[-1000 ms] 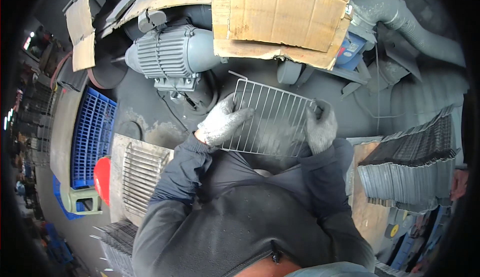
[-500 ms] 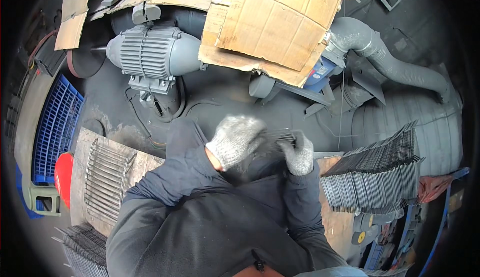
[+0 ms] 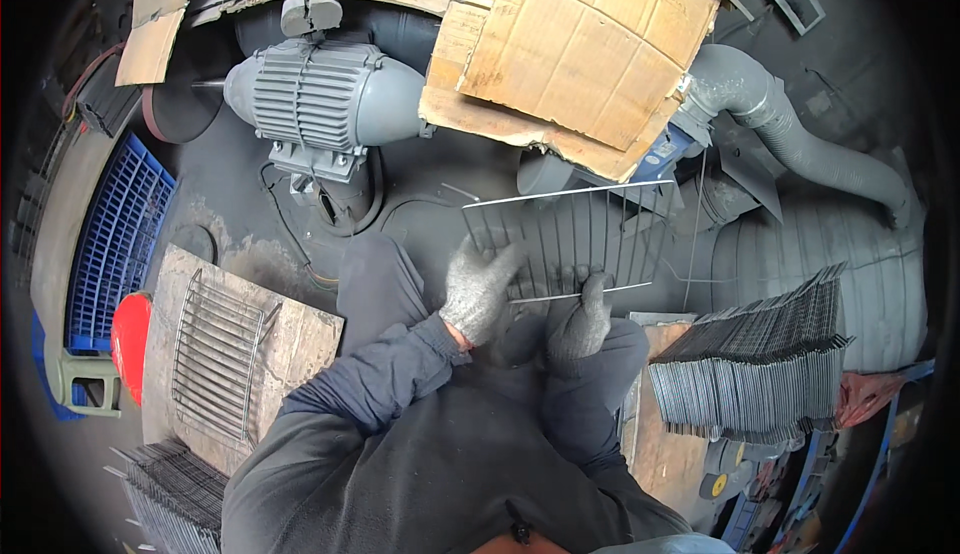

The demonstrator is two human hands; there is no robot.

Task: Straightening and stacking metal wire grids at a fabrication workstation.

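A wire rack of thin parallel rods between two long edge rods is held up in front of me, tilted above the dark floor. My left hand, in a grey knit glove, is closed on its left end. My right hand, gloved alike, grips the near edge rod from below, its fingers wrapped round it. On the board to my left lies a similar wire rack. A dense stack of wire racks stands on the board at my right.
A grey electric motor stands ahead to the left. Cardboard sheets cover a machine with a blue part, joined to a flexible duct. Another pile of wire racks is at the lower left, and a blue plastic crate at far left.
The wire rack, seen nearly edge-on and blurred before, has turned to show its broad face. My left hand has moved down; my right hand has shifted slightly left and down. The view has shifted slightly.
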